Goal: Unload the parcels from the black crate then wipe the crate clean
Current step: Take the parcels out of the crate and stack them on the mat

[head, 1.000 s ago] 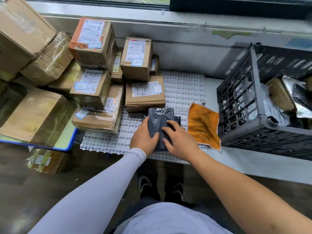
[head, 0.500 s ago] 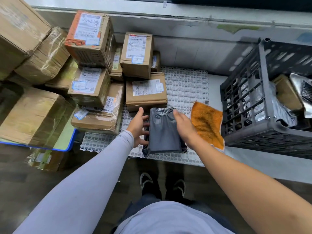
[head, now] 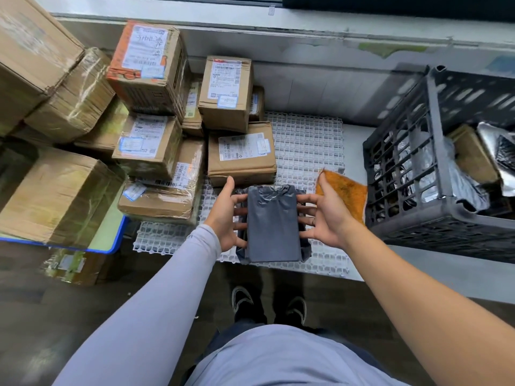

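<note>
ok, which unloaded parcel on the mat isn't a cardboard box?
The grey poly-bag parcel at the white grid mat's near edge, between the left hand and right hand. The other unloaded parcels are taped brown cardboard boxes.

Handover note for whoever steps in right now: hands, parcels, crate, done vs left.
Left hand: open, fingers spread beside the left edge of the grey poly-bag parcel; contact unclear.
Right hand: open, fingers spread at the parcel's right edge, holding nothing.
The grey parcel lies on the white grid mat, in front of the stacked cardboard boxes.
Orange cloth lies on the mat's right edge, beside the black crate.
Done: several parcels are out on the mat.
Left: the crate holds silver bags and a brown box; unload them, then wipe the crate.
</note>
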The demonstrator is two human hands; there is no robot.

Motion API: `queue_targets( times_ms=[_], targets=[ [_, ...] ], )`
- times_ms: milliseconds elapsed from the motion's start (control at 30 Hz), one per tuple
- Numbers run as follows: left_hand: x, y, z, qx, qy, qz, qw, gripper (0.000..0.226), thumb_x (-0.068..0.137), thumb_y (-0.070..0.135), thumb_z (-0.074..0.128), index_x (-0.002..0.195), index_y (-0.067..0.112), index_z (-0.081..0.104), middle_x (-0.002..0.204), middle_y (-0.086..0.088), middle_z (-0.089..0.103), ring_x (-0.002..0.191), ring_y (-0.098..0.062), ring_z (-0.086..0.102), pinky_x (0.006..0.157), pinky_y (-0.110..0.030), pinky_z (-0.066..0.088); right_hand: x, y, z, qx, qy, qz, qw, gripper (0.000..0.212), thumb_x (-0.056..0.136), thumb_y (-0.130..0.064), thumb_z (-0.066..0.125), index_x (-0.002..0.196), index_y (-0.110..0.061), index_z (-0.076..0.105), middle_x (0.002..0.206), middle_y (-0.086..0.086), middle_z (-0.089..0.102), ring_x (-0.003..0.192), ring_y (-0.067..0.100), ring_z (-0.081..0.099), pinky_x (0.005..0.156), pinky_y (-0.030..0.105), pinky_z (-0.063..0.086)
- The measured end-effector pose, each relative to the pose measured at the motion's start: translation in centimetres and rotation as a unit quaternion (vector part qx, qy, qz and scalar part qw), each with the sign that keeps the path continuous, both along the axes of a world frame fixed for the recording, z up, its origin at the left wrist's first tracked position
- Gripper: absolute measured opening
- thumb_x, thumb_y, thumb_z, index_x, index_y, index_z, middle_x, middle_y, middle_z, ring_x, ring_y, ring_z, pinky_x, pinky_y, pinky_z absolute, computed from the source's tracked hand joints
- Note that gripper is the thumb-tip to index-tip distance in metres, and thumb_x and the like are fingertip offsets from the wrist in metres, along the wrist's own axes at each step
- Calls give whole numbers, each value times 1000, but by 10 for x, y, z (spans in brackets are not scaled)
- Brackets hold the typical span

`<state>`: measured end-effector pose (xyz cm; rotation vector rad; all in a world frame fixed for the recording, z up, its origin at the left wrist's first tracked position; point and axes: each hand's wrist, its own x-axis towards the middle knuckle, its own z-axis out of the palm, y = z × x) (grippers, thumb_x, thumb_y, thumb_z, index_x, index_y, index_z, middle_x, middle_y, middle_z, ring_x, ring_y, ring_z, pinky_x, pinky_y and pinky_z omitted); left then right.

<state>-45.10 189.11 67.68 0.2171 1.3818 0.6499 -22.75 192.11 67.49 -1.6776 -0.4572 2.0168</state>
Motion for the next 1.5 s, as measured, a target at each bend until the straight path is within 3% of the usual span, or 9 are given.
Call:
queue_targets(
  times_ms=[233,400,600,800,1000,1100,1267,1367,1500],
  targets=[
    [15,-16,4,41,37,40,998,66,97,76,41,123,22,69,111,-4,70,105,-28,65,98,-52,50,-1,-12,10,24,-22,-8,999,73,95,-72,49,111,-4,69,113,11,70,112,30,66,97,61,53],
    [24,-20,14,64,34,46,996,52,99,63,54,120,18,67,112,-3,71,105,-25,66,85,-45,54,-6,-13,14,67,-67,-7,996,44,91,-50,72,116,-15,72,98,-1,77,96,24,72,85,53,60],
    [20,-10,18,84,33,57,994,34,97,54,62,98,20,64,76,7,71,87,-20,61,83,-43,49,-10,-12,11,118,-48,-67,990,22,90,-14,76,106,-10,61,96,10,71,80,21,68,61,36,55],
    [17,-20,12,81,-3,106,991,46,95,60,62,134,35,59,121,-14,64,115,-31,65,94,-55,57,-13,-25,-6,116,-30,-60,991,27,89,6,68,108,-11,58,114,21,67,93,26,67,76,40,58],
    [10,-22,13,71,-24,95,993,27,98,67,50,118,52,59,132,-17,61,120,-32,65,97,-61,54,-7,-24,-5,99,-13,-38,994,25,90,3,66,109,-12,57,109,16,68,86,22,68,68,35,58],
    [9,-20,13,70,-5,83,994,32,98,69,49,118,48,60,133,-16,62,119,-32,66,98,-60,53,-8,-24,1,103,0,-22,994,11,98,-21,63,105,-12,62,98,11,71,79,18,69,73,39,55],
    [4,-17,5,62,34,71,995,60,95,75,46,139,34,54,135,-5,62,115,-25,65,100,-53,49,-4,-20,1,31,33,-45,998,50,98,-63,54,127,-22,54,113,24,72,102,38,73,93,58,58],
    [5,-16,4,53,52,59,995,67,95,76,44,143,30,52,144,-1,55,118,-21,59,111,-58,39,-9,-18,-2,69,-46,-16,996,45,103,-50,55,138,-25,44,112,19,73,92,37,75,87,59,60],
    [5,-14,5,54,51,48,996,57,96,75,44,122,27,61,128,5,64,110,-17,62,101,-50,42,-13,-15,-1,78,-60,-9,995,36,105,-41,53,125,-13,62,106,13,76,93,35,75,87,59,60]
  ],
)
